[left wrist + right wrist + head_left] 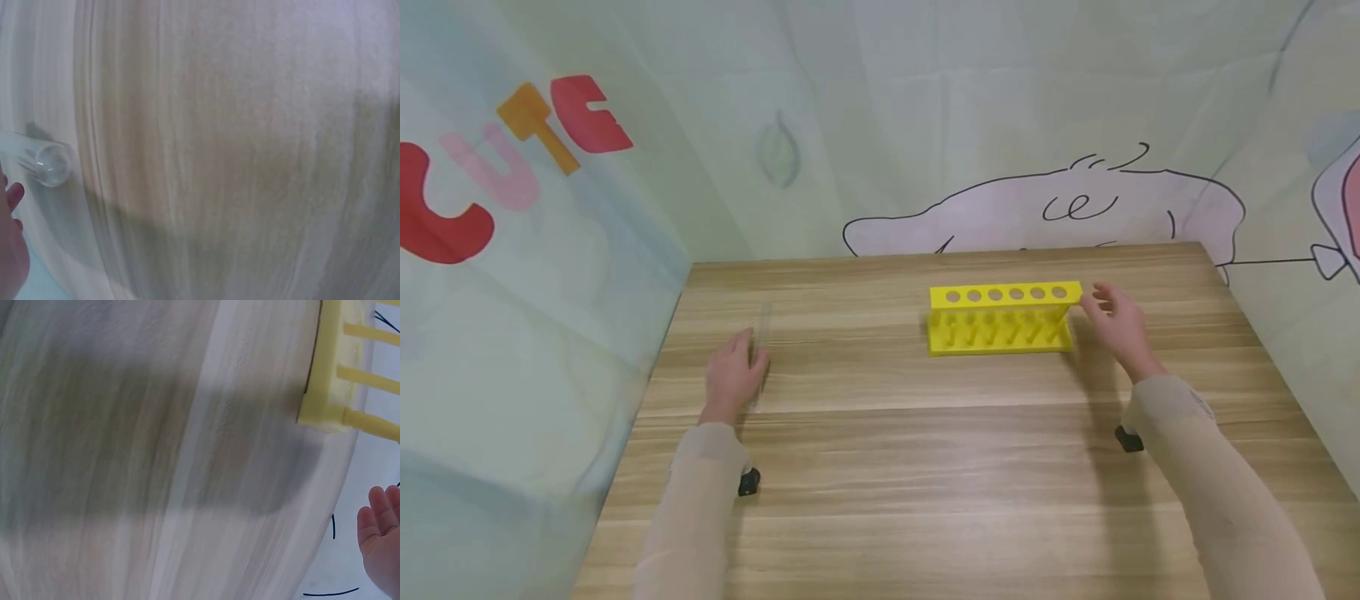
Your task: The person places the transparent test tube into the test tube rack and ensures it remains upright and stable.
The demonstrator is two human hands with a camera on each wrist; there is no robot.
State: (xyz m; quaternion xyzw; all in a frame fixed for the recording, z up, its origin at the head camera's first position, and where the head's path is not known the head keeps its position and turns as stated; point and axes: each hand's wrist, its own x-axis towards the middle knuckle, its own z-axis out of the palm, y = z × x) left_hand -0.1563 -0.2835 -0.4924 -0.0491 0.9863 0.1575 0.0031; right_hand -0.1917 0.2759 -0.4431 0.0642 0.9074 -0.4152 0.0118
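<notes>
Lying at left: slender clear tube [763, 325] on light-brown wood-grain table [925, 467], pointing away from the person, partly covered by the thumb of the hand beside it.
Left hand [733, 375]: placed with its back upward; fingers along the tube's left side, thumb spread apart from them and reaching across the tube; cannot tell whether pressing on it.
Tube end, left wrist view: visible just beside the fingertips [14, 197], with a small gap between.
Yellow rack: standing upright on the far half of the table, right of centre; bright yellow test-tube rack [1000, 332] with six round holes along the upper plate and a row of pegs on the base.
Right hand [1116, 321]: held at the right end of the upper plate; fingers relaxed and apart, clamped on nothing; cannot tell whether touching the plate or just beside it.
Forearms: covered by pale beige sleeves [1225, 492], with a small black block [748, 482] at each wrist.
Backdrop: hung with pale greenish cloth [865, 100], printed at left with large coloured letters [591, 117] spelling CUTE.
</notes>
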